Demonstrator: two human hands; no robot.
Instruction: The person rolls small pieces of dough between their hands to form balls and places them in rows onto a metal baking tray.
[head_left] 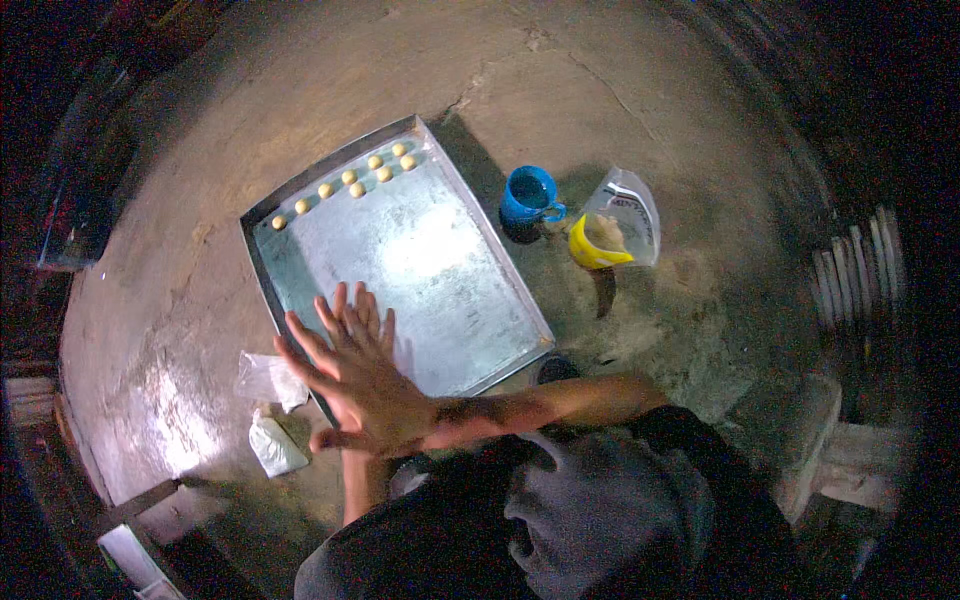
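- Grey metal makes up the shallow tray (455, 300), which lies on the bare floor (330, 85) in front of the person; its near left edge is partly covered by the hands.
- Nine pale little balls (349, 177) sit along its far side, some in a single line, the others paired toward the far right corner.
- The right hand (365, 390) crosses over the left hand (372, 312), palms seemingly together, fingers long and spread; whether something is pressed between them cannot be told.
- Rolling a piece between the palms looks like the step in hand, judging by that pose and the balls.
- If so, the next move calls for parting the palms gently, keeping the piece round, and placing it beside the others without nudging them; plenty of bare metal remains.
- Right of the tray stand a blue mug (528, 200) and a clear bag with yellow on it (603, 240); at left lie a crumpled clear bag (268, 378) and a white packet (274, 447).
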